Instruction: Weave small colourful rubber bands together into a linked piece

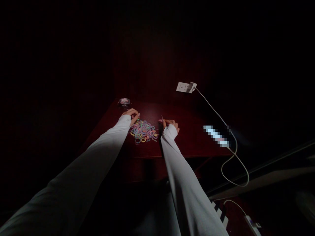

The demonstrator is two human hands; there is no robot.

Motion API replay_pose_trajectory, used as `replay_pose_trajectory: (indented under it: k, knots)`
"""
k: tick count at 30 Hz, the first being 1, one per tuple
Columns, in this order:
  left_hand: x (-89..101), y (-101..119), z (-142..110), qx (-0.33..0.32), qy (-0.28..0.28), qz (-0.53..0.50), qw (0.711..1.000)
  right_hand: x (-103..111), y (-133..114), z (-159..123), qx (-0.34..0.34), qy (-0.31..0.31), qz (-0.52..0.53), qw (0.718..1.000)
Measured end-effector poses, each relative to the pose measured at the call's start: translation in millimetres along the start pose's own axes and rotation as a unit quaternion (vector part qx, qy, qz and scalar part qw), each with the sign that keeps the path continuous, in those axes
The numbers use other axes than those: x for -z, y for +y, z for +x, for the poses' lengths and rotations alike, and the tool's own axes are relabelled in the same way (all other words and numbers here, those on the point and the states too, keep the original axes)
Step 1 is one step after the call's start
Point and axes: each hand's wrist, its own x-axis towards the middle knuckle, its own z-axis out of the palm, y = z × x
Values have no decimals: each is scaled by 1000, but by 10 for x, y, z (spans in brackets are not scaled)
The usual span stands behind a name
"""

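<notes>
A heap of small coloured rubber bands (144, 131) lies on a dark red wooden table (187, 137). My left hand (132, 115) rests at the heap's far left edge, fingers curled down onto the bands. My right hand (170, 124) sits just right of the heap, fingers pinched on a thin pale stick (162, 118) that points up and away. Both arms wear long white sleeves. The room is very dark.
A small round clear container (124, 102) stands at the table's far left corner. A phone (218, 135) lies at the right edge, its white cable (233, 157) running up to a wall socket with a plug (187, 87). Another cable and a strip lie low right.
</notes>
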Motion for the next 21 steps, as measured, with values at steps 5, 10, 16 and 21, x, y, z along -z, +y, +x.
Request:
replay_pose_trajectory:
  k: [5, 10, 16, 21]
  knots:
    - [139, 61, -42, 112, -2, 107, 988, 161, 85, 91, 46, -29, -143, 988]
    - [162, 195, -60, 194, 23, 130, 972, 189, 144, 151, 47, -51, -198, 978]
    - [113, 121, -48, 216, 27, 128, 968, 116, 244, 164, 60, -29, -119, 991]
    - [37, -7, -24, 178, 37, 85, 980, 44, 292, 190, 25, 18, 0, 1000]
